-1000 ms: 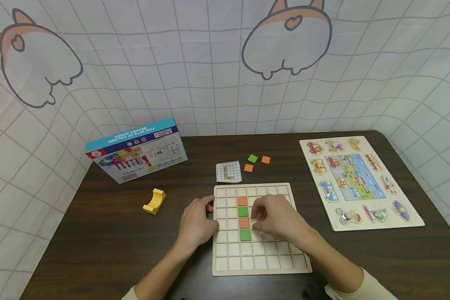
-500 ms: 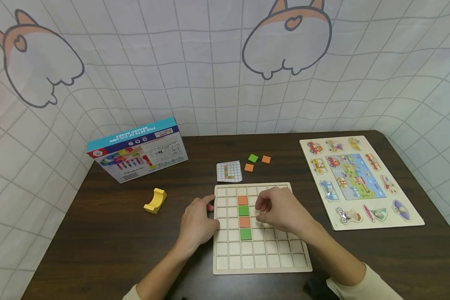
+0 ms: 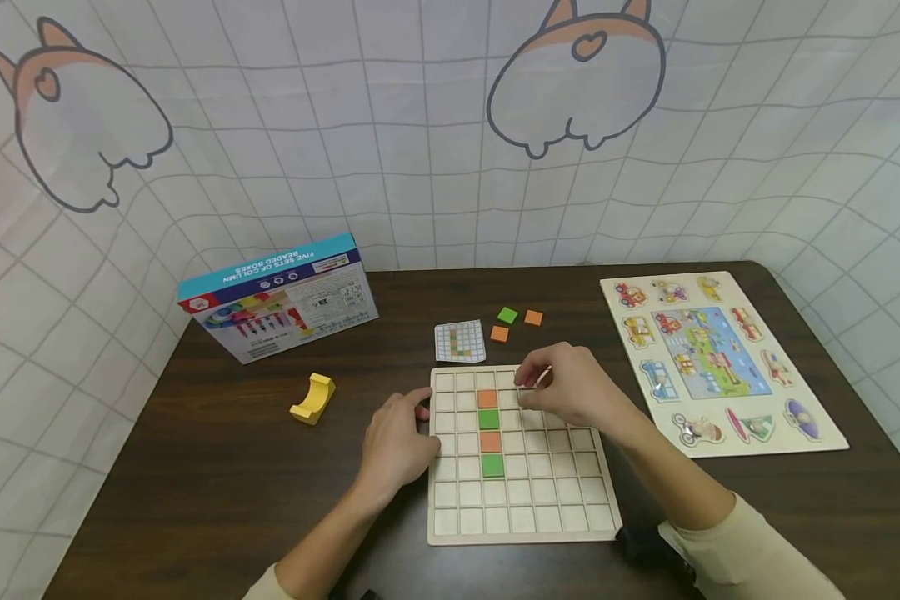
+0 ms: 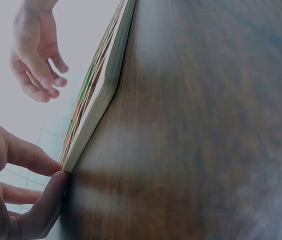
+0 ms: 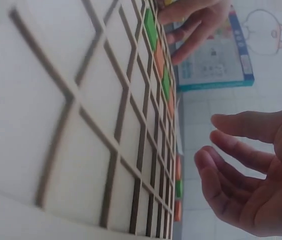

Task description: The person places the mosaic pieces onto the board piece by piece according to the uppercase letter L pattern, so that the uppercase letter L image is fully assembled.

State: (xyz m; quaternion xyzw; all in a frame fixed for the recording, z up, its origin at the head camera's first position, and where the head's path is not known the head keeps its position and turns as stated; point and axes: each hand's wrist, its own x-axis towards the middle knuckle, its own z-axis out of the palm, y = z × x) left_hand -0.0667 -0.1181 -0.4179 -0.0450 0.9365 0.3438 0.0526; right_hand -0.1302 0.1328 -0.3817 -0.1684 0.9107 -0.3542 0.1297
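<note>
My left hand (image 3: 396,442) rests at the left edge of a wooden grid board (image 3: 521,493), its thumb and fingertips touching the rim. In the left wrist view, fingertips (image 4: 55,172) meet the board's corner. Orange tiles (image 3: 487,398) and green tiles (image 3: 492,465) alternate down one column of the grid. Over the upper right of the board hovers my right hand (image 3: 566,385), fingers loosely bent. The right wrist view shows that hand (image 5: 253,172) apart from the grid, with nothing between thumb and fingers.
Behind the board lie a small pattern card (image 3: 460,342), a loose green tile (image 3: 507,315) and two orange tiles (image 3: 533,317). A yellow curved block (image 3: 313,400) and a cardboard box (image 3: 285,304) are at left. A picture puzzle board (image 3: 720,362) lies at right.
My right hand has moved away from the tile column, up toward the board's far edge and slightly right. The left hand stays at the left rim; the tiles have not moved.
</note>
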